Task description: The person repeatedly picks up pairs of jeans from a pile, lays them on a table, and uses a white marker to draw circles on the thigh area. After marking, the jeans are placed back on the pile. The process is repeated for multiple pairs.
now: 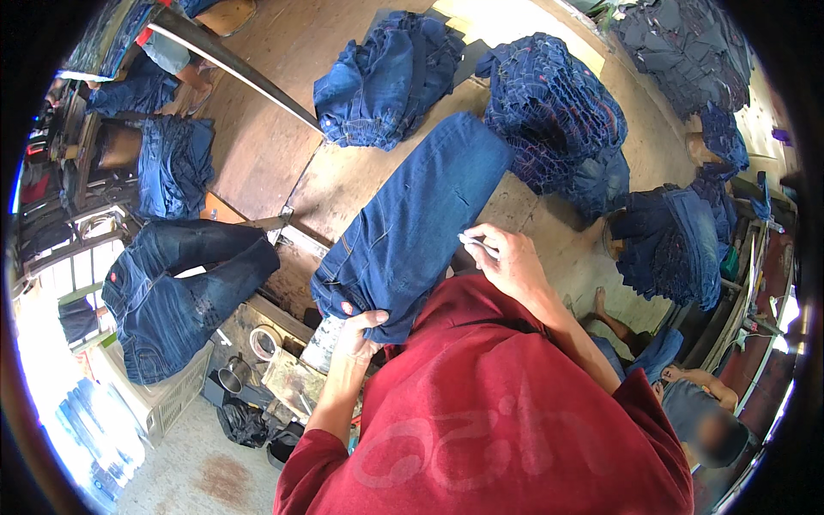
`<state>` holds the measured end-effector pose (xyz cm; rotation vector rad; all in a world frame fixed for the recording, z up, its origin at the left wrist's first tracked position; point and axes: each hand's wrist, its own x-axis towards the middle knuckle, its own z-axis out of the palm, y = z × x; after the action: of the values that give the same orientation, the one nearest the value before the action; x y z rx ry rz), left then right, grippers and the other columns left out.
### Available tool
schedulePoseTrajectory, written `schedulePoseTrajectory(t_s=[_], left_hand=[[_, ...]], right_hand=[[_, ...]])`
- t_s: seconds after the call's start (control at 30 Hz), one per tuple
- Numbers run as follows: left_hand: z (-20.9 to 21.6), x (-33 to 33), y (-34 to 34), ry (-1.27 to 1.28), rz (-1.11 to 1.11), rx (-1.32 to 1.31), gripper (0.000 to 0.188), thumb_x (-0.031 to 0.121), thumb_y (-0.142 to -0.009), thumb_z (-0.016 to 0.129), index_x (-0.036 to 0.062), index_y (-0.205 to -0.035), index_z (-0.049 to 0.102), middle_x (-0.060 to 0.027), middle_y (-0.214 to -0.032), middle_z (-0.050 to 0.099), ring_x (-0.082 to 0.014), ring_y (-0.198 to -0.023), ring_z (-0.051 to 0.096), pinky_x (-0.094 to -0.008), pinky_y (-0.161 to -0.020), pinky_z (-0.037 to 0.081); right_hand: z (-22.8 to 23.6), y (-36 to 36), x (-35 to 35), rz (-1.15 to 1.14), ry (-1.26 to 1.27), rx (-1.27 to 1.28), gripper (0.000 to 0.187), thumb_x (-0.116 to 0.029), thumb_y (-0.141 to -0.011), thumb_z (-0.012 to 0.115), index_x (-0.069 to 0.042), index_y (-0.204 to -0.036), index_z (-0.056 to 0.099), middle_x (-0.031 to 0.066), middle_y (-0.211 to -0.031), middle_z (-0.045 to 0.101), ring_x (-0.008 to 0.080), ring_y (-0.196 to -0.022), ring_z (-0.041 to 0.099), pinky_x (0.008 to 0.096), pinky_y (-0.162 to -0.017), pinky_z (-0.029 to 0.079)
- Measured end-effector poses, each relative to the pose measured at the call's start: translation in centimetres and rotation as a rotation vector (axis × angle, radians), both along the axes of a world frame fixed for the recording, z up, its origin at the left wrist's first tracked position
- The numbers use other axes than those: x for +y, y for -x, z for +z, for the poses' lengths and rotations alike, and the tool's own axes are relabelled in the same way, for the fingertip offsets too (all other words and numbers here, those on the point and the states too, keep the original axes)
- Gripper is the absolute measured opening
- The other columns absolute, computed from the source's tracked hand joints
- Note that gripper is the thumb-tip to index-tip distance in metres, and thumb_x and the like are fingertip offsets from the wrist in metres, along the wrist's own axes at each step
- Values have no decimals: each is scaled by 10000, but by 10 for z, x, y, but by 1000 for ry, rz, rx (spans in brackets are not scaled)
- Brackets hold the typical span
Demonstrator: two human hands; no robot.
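Observation:
A dark blue pair of jeans stretches out in front of me, with its waist end near my body. My left hand grips that end, thumb on top, beside a small red and white patch. Close to the right edge of the denim, my right hand is closed around a small pale metallic tool. Its kind is too small to make out, though its tip points toward the leg fabric.
Denim piles and a bundle of gathered jeans lie beyond. Another pair of jeans drapes at left, near a tape roll and a metal mug. A long metal bar slants overhead. A person sits at lower right.

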<state>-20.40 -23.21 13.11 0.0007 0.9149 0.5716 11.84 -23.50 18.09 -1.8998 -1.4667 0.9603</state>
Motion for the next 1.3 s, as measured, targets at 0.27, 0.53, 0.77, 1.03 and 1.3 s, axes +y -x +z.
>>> schedulePoseTrajectory(t_s=[0.27,0.53,0.77,1.03,1.3], left_hand=[[-8,-6,10,58,-29,50,764,-57,-748,695,-128,-1485,507,-275,-1321,722,-387,-1158,763,-500,-996,664],[-6,-8,11,39,18,-73,762,-75,-725,683,-148,-1465,518,-284,-1321,721,-392,-1148,765,-491,-1003,658],[-5,-5,16,-3,-9,-125,837,-106,-711,689,-144,-1517,467,-294,-1388,686,-416,-1252,715,-510,-1111,594],[-2,-5,9,21,53,-136,785,-124,-741,691,-126,-1502,498,-281,-1364,700,-404,-1211,736,-505,-1075,618],[21,1,0,-126,18,122,502,-74,-789,700,-99,-1289,674,-203,-1166,782,-312,-995,795,-434,-901,680]], right_hand=[[18,28,6,83,-141,17,138,-197,-991,800,-131,-1047,692,79,-761,759,294,-656,750,399,-579,573],[23,29,7,100,11,30,115,-73,-989,779,-30,-1094,757,114,-991,835,201,-804,818,330,-703,639],[25,32,8,89,37,34,117,-75,-993,775,-30,-1100,764,116,-977,833,196,-782,810,327,-700,633],[37,36,12,116,-19,34,112,-89,-990,782,-49,-1094,774,105,-935,823,215,-742,799,332,-648,608],[48,89,17,283,-252,-134,173,-238,-967,806,-141,-860,710,61,-716,735,279,-593,722,385,-541,556]])
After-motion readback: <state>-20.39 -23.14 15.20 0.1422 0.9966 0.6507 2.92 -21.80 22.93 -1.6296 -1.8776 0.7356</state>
